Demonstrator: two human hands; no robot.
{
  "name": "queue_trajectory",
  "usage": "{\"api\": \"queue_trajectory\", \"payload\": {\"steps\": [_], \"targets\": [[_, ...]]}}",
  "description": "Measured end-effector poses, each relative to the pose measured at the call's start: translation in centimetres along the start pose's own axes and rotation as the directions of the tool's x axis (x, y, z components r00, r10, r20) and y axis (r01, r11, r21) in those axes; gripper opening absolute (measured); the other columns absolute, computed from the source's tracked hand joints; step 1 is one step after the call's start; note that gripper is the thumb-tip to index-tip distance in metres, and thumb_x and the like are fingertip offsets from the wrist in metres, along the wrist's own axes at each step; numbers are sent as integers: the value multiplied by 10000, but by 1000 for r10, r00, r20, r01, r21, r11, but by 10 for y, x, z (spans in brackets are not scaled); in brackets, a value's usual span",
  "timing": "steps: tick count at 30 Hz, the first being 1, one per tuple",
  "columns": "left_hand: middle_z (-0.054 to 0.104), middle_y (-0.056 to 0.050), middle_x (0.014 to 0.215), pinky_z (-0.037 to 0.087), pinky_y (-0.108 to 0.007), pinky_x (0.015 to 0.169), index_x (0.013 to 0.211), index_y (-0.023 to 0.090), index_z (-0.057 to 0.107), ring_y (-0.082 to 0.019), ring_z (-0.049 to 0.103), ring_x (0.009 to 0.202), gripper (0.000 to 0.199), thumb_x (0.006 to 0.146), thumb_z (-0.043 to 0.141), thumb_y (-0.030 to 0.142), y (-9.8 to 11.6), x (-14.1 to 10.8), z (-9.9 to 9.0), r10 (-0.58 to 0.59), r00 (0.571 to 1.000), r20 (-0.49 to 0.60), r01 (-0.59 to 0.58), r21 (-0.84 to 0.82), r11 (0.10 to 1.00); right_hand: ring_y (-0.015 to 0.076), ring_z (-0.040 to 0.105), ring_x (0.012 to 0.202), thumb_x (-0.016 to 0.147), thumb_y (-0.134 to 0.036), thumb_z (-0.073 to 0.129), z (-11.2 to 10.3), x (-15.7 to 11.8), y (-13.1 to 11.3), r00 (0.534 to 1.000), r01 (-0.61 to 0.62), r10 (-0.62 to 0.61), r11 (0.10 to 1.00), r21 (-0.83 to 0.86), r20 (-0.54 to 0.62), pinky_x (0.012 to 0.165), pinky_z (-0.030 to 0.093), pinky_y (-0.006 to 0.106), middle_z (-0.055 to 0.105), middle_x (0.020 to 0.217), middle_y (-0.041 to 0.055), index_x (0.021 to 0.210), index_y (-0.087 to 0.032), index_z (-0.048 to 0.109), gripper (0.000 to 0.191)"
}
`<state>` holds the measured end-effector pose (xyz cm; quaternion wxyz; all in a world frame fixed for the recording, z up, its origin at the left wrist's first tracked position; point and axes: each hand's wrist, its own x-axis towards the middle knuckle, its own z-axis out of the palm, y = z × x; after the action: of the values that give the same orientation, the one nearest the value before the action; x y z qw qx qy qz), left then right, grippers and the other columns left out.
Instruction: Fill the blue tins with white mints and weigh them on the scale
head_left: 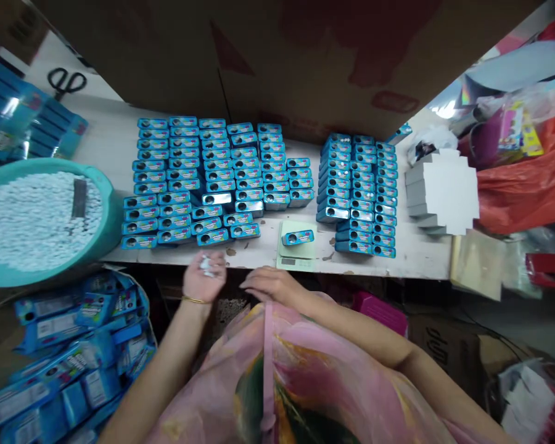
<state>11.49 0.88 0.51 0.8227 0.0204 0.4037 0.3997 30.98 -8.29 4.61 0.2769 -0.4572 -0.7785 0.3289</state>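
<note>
— What do the hands hold?

— The left hand (204, 277) is cupped in a loose grip around small white pellets (207, 265), at the counter (420, 253) edge. The right hand (271, 283) lies flat and released beside it, holding nothing.

— Any writing?

— The tin (298, 237) on the scale (296, 248), just beyond the right hand, has a label too blurred to read.

— And around?

— Blue tin stacks (203, 179) beyond the left hand, more stacks (358, 194) further right. A teal tub (37, 219) of pellets left, scissors (66, 81) far beyond it, white boxes (439, 191) right.
</note>
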Motion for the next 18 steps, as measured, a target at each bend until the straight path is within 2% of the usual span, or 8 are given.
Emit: {"api": "queue_trajectory", "payload": {"steps": [1, 2, 4, 6, 9, 12, 15, 18], "targets": [[507, -12, 659, 451, -159, 481, 668, 181, 462, -68, 508, 541, 182, 824, 368, 187, -24, -2, 2, -41, 999, -4, 41, -21, 999, 150, 538, 923, 870, -212, 385, 7, 12, -5, 997, 36, -30, 995, -91, 69, 817, 445, 264, 594, 1012, 43, 1023, -182, 574, 245], [527, -19, 665, 483, -198, 544, 652, 185, 474, -90, 544, 585, 206, 826, 365, 200, -42, -4, 2, -80, 997, -18, 80, -22, 997, 172, 528, 939, 863, -180, 388, 13, 21, -9, 991, 32, -6, 980, -194, 132, 815, 445, 287, 590, 1014, 47, 1024, -172, 572, 244], [583, -40, 726, 501, -257, 687, 674, 188, 526, -134, 595, 721, 221, 825, 366, 207, -62, -7, -1, -178, 983, -44, 178, -24, 984, 208, 503, 983, 842, -141, 408, 24, 32, -12, 975, -11, 91, 932, -363, 205, 818, 442, 315, 576, 1034, 59, 1012, -152, 572, 236], [623, -57, 800, 482, -278, 778, 717, 197, 570, -161, 602, 838, 222, 820, 374, 206, -69, -8, -4, -256, 964, -72, 254, -27, 967, 225, 478, 1027, 831, -131, 422, 33, 34, -11, 962, -53, 164, 898, -437, 219, 832, 434, 329, 561, 1063, 73, 985, -142, 578, 219], [645, -69, 888, 468, -315, 820, 742, 202, 595, -192, 591, 922, 201, 804, 404, 207, -72, -8, -3, -290, 953, -89, 287, -44, 957, 236, 483, 1018, 842, -128, 392, 41, 26, -4, 963, -36, 154, 888, -458, 222, 807, 438, 354, 554, 1065, 110, 961, -135, 584, 227], [649, -82, 920, 464, -374, 827, 746, 180, 602, -220, 594, 928, 165, 780, 442, 203, -79, -9, 1, -316, 945, -85, 313, -42, 949, 235, 523, 935, 839, -115, 380, 41, 17, 1, 958, -10, 143, 883, -469, 249, 718, 462, 353, 562, 1030, 134, 949, -122, 585, 233], [651, -85, 919, 463, -385, 828, 758, 170, 607, -221, 601, 913, 148, 766, 462, 195, -85, -11, 4, -345, 934, -91, 345, -19, 939, 224, 553, 852, 829, -95, 380, 36, 11, 5, 955, 13, 118, 899, -438, 270, 637, 466, 329, 572, 998, 134, 931, -108, 586, 230], [654, -87, 874, 477, -357, 801, 729, 157, 602, -209, 616, 865, 157, 769, 454, 192, -87, -11, 7, -357, 929, -98, 357, -17, 934, 197, 555, 851, 808, -86, 425, 33, 6, 9, 973, 3, 70, 948, -317, 219, 671, 457, 296, 587, 963, 104, 918, -122, 592, 203]]}}
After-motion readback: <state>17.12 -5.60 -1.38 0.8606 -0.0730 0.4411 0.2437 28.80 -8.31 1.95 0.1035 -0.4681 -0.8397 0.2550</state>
